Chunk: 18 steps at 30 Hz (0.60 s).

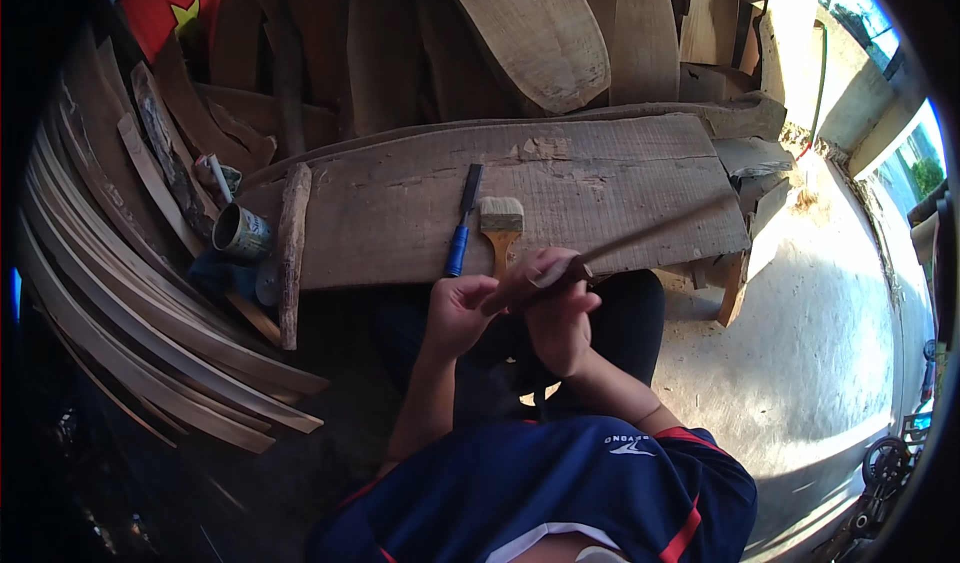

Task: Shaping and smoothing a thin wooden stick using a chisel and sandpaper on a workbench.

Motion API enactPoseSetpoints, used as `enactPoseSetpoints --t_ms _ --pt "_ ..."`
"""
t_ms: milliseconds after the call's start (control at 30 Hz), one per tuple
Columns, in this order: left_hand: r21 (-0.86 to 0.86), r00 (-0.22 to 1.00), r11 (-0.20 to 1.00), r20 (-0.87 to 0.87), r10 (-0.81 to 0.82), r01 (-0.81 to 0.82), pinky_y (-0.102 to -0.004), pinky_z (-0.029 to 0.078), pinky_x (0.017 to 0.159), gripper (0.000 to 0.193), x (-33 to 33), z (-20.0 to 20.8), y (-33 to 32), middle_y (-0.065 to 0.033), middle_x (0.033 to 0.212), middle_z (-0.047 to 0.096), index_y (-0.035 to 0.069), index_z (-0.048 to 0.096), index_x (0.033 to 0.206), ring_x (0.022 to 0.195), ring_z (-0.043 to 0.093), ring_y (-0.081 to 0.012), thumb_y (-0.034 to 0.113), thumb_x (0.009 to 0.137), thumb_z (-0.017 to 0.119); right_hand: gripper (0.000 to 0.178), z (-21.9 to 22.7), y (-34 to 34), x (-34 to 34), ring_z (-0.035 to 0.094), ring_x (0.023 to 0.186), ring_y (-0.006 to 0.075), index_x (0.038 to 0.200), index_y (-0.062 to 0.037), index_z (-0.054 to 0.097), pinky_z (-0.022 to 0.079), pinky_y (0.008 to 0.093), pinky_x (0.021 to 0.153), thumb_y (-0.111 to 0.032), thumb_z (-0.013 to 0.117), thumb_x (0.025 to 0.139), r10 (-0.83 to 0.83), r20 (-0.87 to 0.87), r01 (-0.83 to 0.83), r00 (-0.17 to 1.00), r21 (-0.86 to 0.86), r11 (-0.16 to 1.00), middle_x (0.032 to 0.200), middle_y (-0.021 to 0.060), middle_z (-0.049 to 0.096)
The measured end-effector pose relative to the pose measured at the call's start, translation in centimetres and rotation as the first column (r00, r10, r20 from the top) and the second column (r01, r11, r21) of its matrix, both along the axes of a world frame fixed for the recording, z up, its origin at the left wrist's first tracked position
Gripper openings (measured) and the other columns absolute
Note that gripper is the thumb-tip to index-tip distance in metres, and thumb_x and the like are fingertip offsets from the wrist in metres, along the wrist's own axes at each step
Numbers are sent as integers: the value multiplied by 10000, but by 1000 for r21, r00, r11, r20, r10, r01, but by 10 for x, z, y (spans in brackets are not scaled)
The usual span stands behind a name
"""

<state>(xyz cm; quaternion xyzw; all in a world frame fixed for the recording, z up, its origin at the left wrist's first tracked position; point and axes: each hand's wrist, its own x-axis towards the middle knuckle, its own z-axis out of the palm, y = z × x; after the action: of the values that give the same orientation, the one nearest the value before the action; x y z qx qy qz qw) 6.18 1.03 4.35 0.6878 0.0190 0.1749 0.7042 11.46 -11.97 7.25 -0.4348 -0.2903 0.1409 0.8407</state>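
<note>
**Held long brown piece [655, 230] two-handed, close to loose chisel [463, 225]**

Took brush [501, 225] as landmark: lying flat on worktop [385, 218], bristles pointing away from the body, handle end close to the hands.

Held long brown piece nearer than brush and slightly right of it, raised above the near edge, far end slanting out well to the right of brush. Could not tell its exact kind, with outline blurred along the thin part.

Left hand [463, 313], nearer and left of brush: narrow, apparently pinching the near end between thumb and fingers. Right hand [560, 328], nearer and right of brush: curled around the piece farther along, fingers on the far side. Could not tell firmness of either hold.

Logged chisel just left of brush, blue handle toward left hand, blade away. Noted wood chips [540, 149] beyond brush; rough stick [293, 253] well left of it; tilted can [241, 233] farther left again.

Judged likeliest fault: chisel rolled off the near edge, from a stray knock by left hand. Rated next: brush or chisel swept aside, from a sharp wrist turn magnified by the long far end. Considered a slip possible too, from the seemingly light left pinch.
</note>
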Motion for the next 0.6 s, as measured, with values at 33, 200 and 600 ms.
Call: enactPoseSetpoints --t_ms 33,200,600 --pt "-47 999 999 -22 27 -28 -170 439 560 89 -1 -1 2 -22 667 622 -25 654 788 622 563 -44 55 762 683 713 -1 -8 2 509 829 210 1014 -81 417 425 351 770 -734 370 732 74 -82 -63 994 126 990 915 70 475" --pt "126 985 989 -144 92 -74 -163 412 519 92 -6 -10 14 -15 625 609 -22 650 742 570 535 -34 63 761 680 641 26 -24 21 417 686 183 945 -86 410 376 324 659 -702 335 784 69 -78 -23 995 480 877 764 50 404" --pt "149 993 988 -95 63 -48 -171 408 510 119 10 3 -1 -7 615 609 -19 651 733 568 530 -29 91 761 690 518 17 -3 11 355 642 149 855 -111 389 337 306 644 -625 322 851 58 -123 -7 991 381 925 725 13 355"
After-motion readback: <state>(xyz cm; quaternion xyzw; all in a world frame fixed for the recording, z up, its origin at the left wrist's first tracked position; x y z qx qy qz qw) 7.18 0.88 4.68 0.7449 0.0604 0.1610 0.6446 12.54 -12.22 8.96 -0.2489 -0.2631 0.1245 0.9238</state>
